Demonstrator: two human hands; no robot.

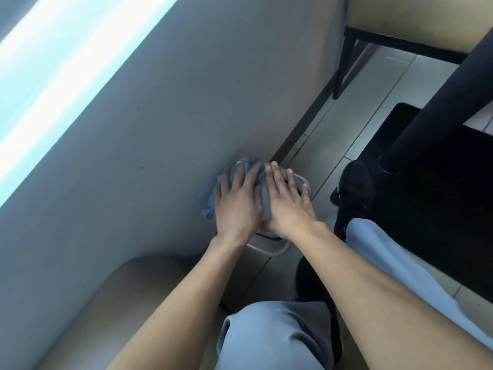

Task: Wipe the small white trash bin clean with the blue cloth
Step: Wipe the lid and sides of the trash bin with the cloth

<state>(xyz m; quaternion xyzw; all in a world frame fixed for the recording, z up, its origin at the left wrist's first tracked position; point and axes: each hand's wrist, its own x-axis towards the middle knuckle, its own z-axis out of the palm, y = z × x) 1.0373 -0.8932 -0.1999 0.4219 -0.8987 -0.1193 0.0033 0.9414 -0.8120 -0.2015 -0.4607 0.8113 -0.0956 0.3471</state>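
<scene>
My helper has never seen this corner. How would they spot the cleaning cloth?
Follow the grey wall down to the white bin at its foot. The blue cloth lies crumpled on the bin under the left hand, the only blue fabric there.

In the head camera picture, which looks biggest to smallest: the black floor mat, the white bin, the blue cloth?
1. black floor mat, clearly largest.
2. and 3. small white trash bin and blue cloth: unsure, as the left hand and right hand cover most of both.
</scene>
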